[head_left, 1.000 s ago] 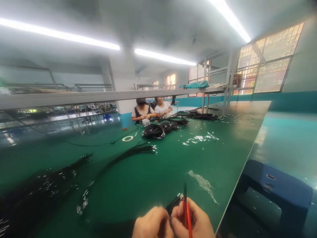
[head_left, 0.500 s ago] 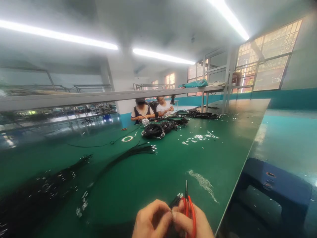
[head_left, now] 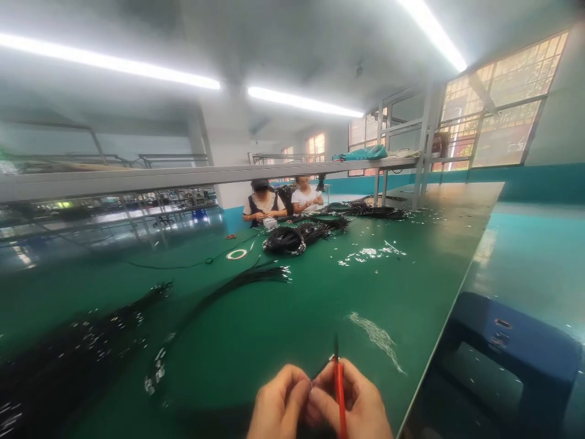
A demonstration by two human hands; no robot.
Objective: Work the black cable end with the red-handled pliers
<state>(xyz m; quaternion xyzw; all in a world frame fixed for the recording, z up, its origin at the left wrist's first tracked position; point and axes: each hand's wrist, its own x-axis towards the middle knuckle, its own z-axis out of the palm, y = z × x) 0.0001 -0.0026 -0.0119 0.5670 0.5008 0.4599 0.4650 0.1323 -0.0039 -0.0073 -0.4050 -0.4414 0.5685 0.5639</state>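
The right hand (head_left: 356,402) curls its fingers around red-handled cutters (head_left: 339,390), tip pointing to 12 o'clock. The left hand (head_left: 278,405) pinches a thin black wire (head_left: 320,373) right beside the tip, low over the green table (head_left: 283,329). The picture's bottom edge cuts off both wrists.

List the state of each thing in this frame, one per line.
left hand: pinching a thin black wire.
right hand: gripping the red-handled tool.
red-handled tool: upright, tip up; jaws too small to tell.
black wire: held between both hands.
wire bundle: lying straight on the table.
coiled wires: heaped.
tape roll: lying flat.
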